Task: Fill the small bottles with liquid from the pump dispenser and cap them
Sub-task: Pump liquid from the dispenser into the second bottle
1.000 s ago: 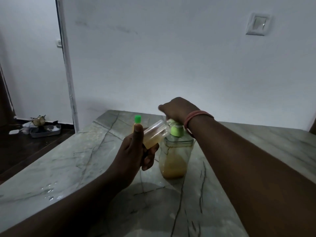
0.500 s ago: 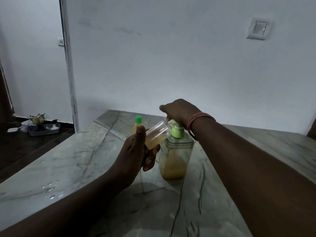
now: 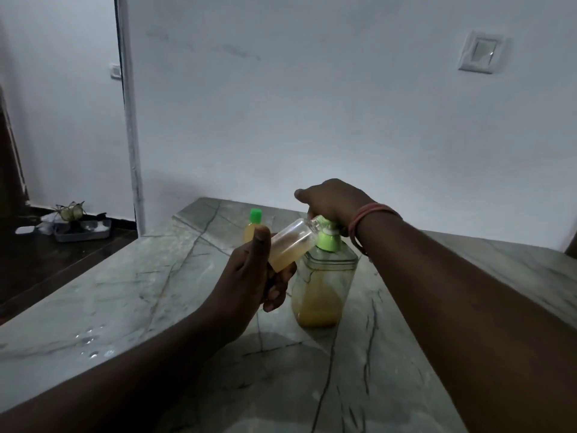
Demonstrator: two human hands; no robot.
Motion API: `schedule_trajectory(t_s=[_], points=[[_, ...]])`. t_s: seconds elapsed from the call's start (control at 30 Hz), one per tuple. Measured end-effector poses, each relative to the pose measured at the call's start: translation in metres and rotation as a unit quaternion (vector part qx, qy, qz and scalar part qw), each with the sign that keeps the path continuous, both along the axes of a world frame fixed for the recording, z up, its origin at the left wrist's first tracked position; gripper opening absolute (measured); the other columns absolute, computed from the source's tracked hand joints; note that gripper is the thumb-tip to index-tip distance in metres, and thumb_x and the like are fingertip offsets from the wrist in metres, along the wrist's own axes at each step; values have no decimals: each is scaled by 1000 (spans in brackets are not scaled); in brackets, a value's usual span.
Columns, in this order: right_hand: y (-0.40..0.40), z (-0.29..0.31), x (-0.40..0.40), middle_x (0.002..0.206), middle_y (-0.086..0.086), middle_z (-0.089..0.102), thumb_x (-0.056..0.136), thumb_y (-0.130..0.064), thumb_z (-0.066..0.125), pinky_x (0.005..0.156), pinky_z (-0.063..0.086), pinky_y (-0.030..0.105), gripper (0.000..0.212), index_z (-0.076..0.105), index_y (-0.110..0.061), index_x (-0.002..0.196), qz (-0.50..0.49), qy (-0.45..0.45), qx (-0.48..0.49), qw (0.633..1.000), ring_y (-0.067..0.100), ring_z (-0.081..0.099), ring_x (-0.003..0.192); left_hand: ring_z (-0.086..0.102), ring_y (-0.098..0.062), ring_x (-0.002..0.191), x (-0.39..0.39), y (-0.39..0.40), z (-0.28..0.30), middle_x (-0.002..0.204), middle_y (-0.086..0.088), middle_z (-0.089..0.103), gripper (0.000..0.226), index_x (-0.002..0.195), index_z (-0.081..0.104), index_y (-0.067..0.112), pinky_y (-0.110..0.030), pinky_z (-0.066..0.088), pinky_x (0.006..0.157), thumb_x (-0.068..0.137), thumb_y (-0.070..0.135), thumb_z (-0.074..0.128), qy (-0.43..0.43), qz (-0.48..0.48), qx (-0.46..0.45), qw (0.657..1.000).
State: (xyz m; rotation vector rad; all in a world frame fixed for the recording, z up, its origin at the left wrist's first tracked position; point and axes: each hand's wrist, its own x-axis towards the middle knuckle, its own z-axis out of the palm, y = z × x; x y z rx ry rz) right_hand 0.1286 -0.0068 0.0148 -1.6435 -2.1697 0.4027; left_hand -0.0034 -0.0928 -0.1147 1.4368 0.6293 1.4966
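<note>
A clear pump dispenser (image 3: 321, 289) with a green pump collar stands on the marble table (image 3: 156, 292), about half full of amber liquid. My right hand (image 3: 331, 201) rests on top of the pump head, fingers curled over it. My left hand (image 3: 249, 276) holds a small clear bottle (image 3: 288, 245) tilted, its open mouth against the pump spout; amber liquid fills its lower part. A second small bottle (image 3: 252, 228) with a green cap stands upright behind my left thumb, partly hidden.
A few water drops (image 3: 93, 342) lie on the table at the left. Beyond the table's left edge, on the dark floor, sits a grey tray (image 3: 82, 232) with small items. A white wall runs behind the table.
My right hand and the pump head have risen slightly. The tilted small bottle stays at the spout in my left hand.
</note>
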Motion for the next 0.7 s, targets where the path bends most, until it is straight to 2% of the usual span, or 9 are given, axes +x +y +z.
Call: schedule_trajectory(t_s=[0.13,0.27,0.33,0.4,0.47,0.53,0.63,0.7], points=[[2,-4,-4,108,12,70,97,-31,48,71,41,28,37,71,-2,101,-6,-3,1,1000,24,57,80,41,-13,45,-1,1,-1,76,-20,48,91,105,56,-5,-24,36,44,81,81,44,4,9,-8,1000],[4,2,-2,101,10,69,96,-36,48,62,40,28,38,67,-5,87,-6,-42,2,999,24,54,74,41,-11,46,-1,-1,0,71,-14,52,84,98,63,4,-23,37,43,76,84,48,5,5,-4,1000],[2,9,-4,94,7,61,97,-48,46,66,39,28,43,60,-11,80,-7,-68,31,997,24,54,79,41,-11,46,1,-1,1,71,-13,52,84,101,62,3,-23,38,43,78,83,48,7,2,2,1000],[3,8,-2,91,8,65,98,-50,45,69,39,28,49,67,-9,85,-4,-37,27,999,24,56,77,41,-11,46,1,0,1,72,-14,51,86,106,61,1,-23,38,43,80,81,46,10,-2,1,1000],[3,2,0,95,10,67,99,-40,43,62,38,27,43,69,-8,86,-1,3,9,1000,23,56,73,42,-11,46,-1,2,0,74,-16,50,89,106,59,-1,-23,38,43,78,83,48,3,-5,-1,1000],[3,-4,2,102,12,66,100,-29,41,57,36,26,35,66,-9,86,-2,-8,6,1000,24,54,78,41,-12,46,0,2,-1,75,-18,49,92,104,56,-5,-23,37,43,78,83,48,0,-4,-3,1000],[5,-4,-2,110,12,68,97,-23,40,59,37,27,30,63,-8,84,-12,-19,-6,1000,24,54,82,39,-13,46,0,2,-1,74,-19,48,91,105,54,-10,-23,35,43,83,77,41,3,-5,-7,1000],[7,-5,-4,111,12,69,94,-22,41,58,36,27,29,60,-9,77,-16,-27,-2,1000,24,54,81,40,-13,46,0,1,-1,73,-18,48,95,104,54,-9,-23,36,43,80,83,46,2,-5,-5,1000]])
